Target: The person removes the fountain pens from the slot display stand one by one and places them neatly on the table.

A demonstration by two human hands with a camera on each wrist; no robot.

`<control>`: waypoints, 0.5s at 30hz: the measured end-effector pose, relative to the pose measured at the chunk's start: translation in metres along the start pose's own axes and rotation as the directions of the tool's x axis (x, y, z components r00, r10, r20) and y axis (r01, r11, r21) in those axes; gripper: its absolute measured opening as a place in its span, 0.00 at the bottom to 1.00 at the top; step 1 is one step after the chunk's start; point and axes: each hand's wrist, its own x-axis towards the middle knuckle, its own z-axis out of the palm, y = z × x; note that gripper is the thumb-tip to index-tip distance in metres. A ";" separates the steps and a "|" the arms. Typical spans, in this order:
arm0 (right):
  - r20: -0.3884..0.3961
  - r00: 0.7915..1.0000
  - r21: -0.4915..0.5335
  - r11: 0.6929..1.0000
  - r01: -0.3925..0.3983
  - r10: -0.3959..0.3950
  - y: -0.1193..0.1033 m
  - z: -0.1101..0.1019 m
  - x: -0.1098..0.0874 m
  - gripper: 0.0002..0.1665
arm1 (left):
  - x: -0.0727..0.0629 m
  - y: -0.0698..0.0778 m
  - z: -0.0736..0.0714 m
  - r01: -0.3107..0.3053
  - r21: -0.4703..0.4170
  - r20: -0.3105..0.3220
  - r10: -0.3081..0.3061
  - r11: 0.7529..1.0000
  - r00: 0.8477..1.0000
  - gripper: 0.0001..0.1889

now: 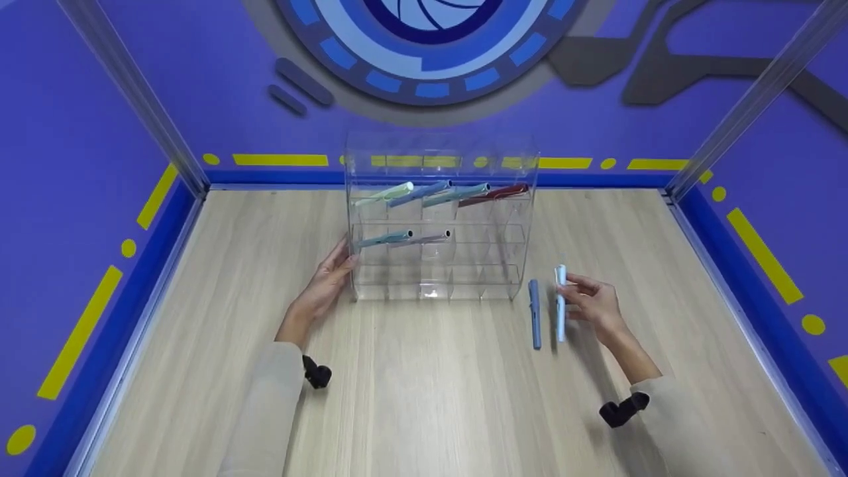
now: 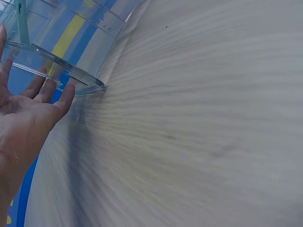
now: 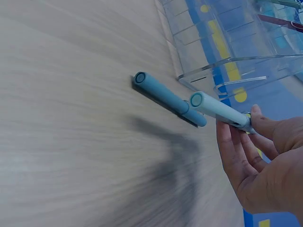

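My right hand (image 1: 596, 308) pinches a light blue pen (image 1: 561, 320) between thumb and fingers, to the right of a clear acrylic rack. In the right wrist view the pen (image 3: 222, 111) points its round end toward the camera, above the wooden table. A darker blue pen (image 1: 535, 315) lies on the table just left of it. My left hand (image 1: 323, 283) rests against the left side of the clear rack (image 1: 470, 291), fingers mostly straight. The left wrist view shows those fingertips (image 2: 66, 97) at the rack's lower edge.
Four-slot rows in the rack hold several pens: a pale green pen (image 1: 391, 193), a dark red pen (image 1: 497, 195) and others above, a teal pen (image 1: 387, 238) and a pale purple pen (image 1: 427, 238) in the middle row. Purple-blue walls (image 1: 199, 86) enclose the table (image 1: 430, 397).
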 end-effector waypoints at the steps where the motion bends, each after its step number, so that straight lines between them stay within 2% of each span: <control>1: 0.002 1.000 -0.009 1.000 -0.003 0.003 0.001 0.000 0.000 0.33 | 0.000 0.000 0.000 0.002 -0.002 -0.002 -0.002 1.000 1.000 0.38; 6: 0.026 1.000 -0.053 0.998 -0.014 0.016 0.004 -0.001 0.001 0.32 | -0.002 0.000 0.001 0.014 -0.009 -0.012 -0.014 1.000 1.000 0.38; 15: 0.049 0.998 -0.107 0.993 -0.044 0.050 0.009 0.001 0.001 0.33 | -0.002 -0.002 -0.001 0.001 0.014 -0.001 -0.001 1.000 1.000 0.38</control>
